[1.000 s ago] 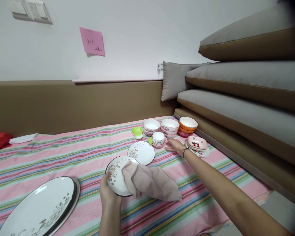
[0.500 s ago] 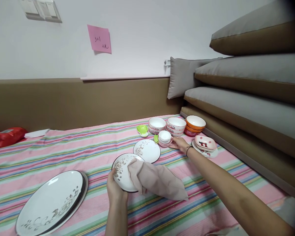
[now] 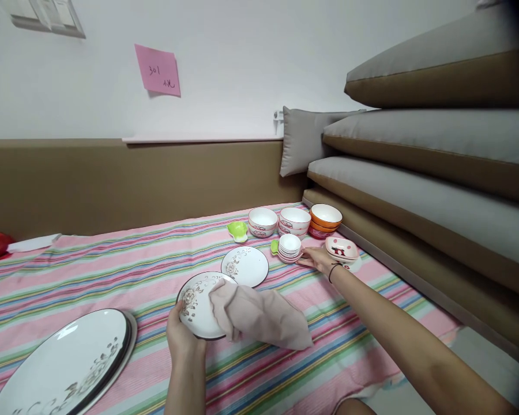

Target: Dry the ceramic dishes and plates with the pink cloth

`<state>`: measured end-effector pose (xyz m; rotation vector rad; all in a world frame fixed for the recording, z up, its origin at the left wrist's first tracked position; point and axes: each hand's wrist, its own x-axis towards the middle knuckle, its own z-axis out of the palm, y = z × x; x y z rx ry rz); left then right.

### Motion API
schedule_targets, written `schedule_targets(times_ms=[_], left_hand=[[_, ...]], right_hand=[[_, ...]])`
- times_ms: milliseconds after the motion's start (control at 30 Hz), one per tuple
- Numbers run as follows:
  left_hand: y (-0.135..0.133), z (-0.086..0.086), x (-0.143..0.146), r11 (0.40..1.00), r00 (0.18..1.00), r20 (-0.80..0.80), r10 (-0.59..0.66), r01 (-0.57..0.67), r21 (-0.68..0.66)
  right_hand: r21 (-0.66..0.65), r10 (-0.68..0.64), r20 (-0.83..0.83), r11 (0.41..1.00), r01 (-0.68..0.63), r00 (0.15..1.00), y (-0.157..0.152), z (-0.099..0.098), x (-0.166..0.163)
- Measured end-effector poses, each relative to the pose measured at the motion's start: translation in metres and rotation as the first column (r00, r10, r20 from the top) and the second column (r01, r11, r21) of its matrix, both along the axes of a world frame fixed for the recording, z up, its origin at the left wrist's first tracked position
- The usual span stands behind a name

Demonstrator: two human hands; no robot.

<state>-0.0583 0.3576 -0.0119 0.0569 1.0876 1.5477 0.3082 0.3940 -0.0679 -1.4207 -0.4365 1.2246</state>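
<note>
My left hand [image 3: 180,338] grips the near rim of a small white plate with a flower pattern [image 3: 197,300]. A beige cloth [image 3: 256,316] is draped over the plate's right side and onto the striped sheet. My right hand [image 3: 318,257] reaches far forward, fingers touching the base of a stack of small white dishes [image 3: 290,246]. A black band circles that wrist. I cannot tell whether the fingers grip the stack.
A second flowered plate [image 3: 244,266] lies behind the held one. Large stacked plates [image 3: 64,364] sit at near left. White bowls [image 3: 263,221], orange bowls [image 3: 326,219], a green dish [image 3: 237,231] and a pink-patterned dish [image 3: 341,251] stand at the back. Cushions [image 3: 415,173] pile up on the right.
The stack of small dishes has slid a little toward me with my right hand at its base. The left hand keeps hold of the plate.
</note>
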Motion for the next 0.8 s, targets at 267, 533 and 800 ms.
schedule_targets(times_ms=[267,533,800], left_hand=[[0.001,0.001,0.000,1.000,1.000,0.009,0.004,-0.004,0.012],[0.004,-0.009,-0.003,0.998,0.999,-0.049,-0.009,0.012,0.056],[0.002,-0.004,-0.002,0.999,1.000,-0.029,-0.002,0.003,0.035]], right_hand=[[-0.040,-0.170,-0.011,0.985,0.169,0.985,-0.019,0.000,0.011],[-0.045,-0.294,-0.041,0.955,0.292,0.955,-0.030,-0.002,0.013],[-0.028,-0.325,-0.066,0.946,0.324,0.943,-0.036,-0.002,0.015]])
